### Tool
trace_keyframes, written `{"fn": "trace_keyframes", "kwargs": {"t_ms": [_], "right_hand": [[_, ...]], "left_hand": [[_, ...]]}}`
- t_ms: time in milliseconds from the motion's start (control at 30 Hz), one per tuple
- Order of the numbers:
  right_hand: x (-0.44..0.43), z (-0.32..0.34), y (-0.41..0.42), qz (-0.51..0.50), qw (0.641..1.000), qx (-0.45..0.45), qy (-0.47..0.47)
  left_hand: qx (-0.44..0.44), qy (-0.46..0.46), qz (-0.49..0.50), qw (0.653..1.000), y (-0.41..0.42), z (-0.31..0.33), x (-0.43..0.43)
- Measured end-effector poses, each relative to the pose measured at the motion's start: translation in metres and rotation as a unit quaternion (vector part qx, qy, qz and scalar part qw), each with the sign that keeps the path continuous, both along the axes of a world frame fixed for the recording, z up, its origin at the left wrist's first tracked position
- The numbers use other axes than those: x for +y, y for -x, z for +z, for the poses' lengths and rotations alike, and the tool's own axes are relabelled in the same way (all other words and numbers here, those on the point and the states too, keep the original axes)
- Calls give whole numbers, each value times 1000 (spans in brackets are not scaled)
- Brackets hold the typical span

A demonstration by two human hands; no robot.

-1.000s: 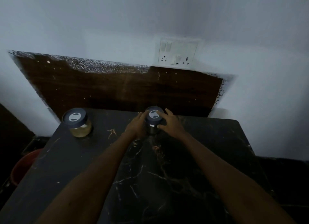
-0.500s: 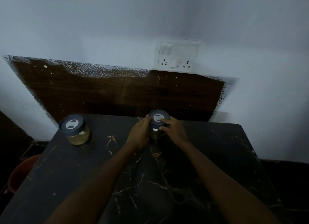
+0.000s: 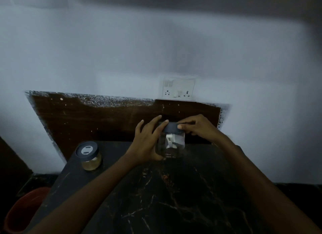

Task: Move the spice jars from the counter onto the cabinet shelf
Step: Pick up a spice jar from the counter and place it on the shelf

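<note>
Both hands closed on a clear spice jar (image 3: 170, 143) above the far counter (image 3: 174, 199) — left hand (image 3: 146, 143) cupping the glass, right hand (image 3: 196, 127) pinching the lid (image 3: 171, 128). Should the lid loosen, the jar could drop — a second jar (image 3: 89, 155) waits at left.

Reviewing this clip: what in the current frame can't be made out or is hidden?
- Cabinet shelf: not in the head view; only wall shows above.
- Clear glass jar with dark lid: contents unreadable in dim light; left hand covers its left side, right hand part of the lid.
- Yellow-filled glass jar with dark lid: contents too dim to identify.
- Red-orange bucket: cut off by the black marble counter and the frame edge.
</note>
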State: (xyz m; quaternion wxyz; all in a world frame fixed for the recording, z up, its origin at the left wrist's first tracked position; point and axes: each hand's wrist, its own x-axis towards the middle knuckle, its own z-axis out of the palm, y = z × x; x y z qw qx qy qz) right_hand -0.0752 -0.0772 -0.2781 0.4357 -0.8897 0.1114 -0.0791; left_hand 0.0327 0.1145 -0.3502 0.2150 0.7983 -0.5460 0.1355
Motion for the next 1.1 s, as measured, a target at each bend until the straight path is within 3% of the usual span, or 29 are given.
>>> {"fn": "trace_keyframes", "kwargs": {"t_ms": [133, 333, 500, 667, 767, 833, 1000, 1100], "right_hand": [[20, 34, 18, 4, 1000, -18, -6], [38, 54, 56, 67, 996, -25, -57], [61, 41, 73, 116, 993, -28, 20], [81, 44, 71, 94, 990, -106, 3], [89, 50, 75, 66, 986, -145, 42], [94, 53, 77, 55, 984, -149, 82], [107, 55, 79, 44, 974, -144, 169], [112, 59, 84, 43, 968, -149, 195]], "left_hand": [[72, 34, -72, 994, 11, 37, 18], [70, 47, -80, 993, 20, 86, 50], [66, 54, -96, 992, 25, 115, 71], [167, 81, -130, 974, 34, 116, 79], [206, 74, -134, 967, 37, 112, 83], [203, 66, -137, 967, 40, 112, 85], [90, 47, -140, 985, 58, 117, 80], [119, 96, -143, 978, 61, 116, 77]]}}
